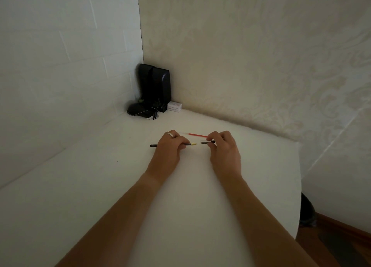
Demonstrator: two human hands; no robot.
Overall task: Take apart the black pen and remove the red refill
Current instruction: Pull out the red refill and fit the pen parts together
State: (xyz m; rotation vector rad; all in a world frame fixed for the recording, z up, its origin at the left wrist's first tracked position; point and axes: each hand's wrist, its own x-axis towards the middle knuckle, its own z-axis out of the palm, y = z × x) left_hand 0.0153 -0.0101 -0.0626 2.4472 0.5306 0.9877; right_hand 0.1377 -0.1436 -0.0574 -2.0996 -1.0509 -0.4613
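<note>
My left hand [170,146] grips the black pen body [154,145], which lies level just above the white table, its gold tip [194,144] pointing right and its back end sticking out left of my fingers. My right hand [220,146] pinches a short dark piece, the pen cap [205,142], a small gap away from the tip. A red refill [197,135] with a clear end lies on the table just behind both hands, its right end hidden by my right fingers. A ring sits on one left finger.
The white table [100,186] fills a wall corner. Black speakers [156,86], a dark mouse with cables [138,110] and a small white box [174,106] stand in the far corner. The table's right edge [299,186] drops to a wooden floor.
</note>
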